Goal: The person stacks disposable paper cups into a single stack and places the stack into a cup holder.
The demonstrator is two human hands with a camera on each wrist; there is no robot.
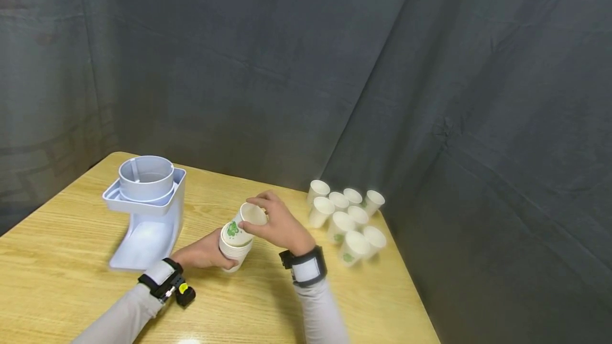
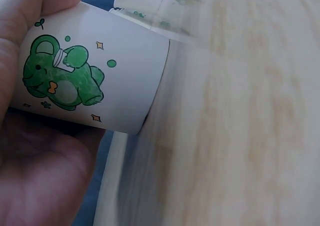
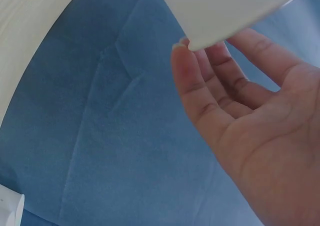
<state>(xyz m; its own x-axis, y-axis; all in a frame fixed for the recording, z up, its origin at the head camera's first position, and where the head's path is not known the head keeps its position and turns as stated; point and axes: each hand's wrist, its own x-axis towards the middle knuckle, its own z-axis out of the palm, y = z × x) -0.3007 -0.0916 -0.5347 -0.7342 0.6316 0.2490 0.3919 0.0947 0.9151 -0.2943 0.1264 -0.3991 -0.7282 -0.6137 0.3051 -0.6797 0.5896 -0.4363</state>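
My left hand [image 1: 206,251] grips a stack of nested white paper cups [image 1: 237,251], tilted over the table. A green cartoon bear is printed on the outer cup [image 2: 95,71] in the left wrist view. My right hand [image 1: 282,223] pinches the rim of another paper cup [image 1: 240,225], thumb and fingers on opposite sides of its mouth. This cup has a green print and its lower end overlaps the top of the stack. In the right wrist view, fingertips [image 3: 187,76] meet the rim of the white cup [image 3: 225,16].
On the right of the wooden table [image 1: 86,227], several white paper cups [image 1: 342,224] stand upright in a cluster. A light grey plastic stand with a round holder [image 1: 147,182] is at the left. Dark curtains [image 1: 248,68] hang behind the table and along its right side.
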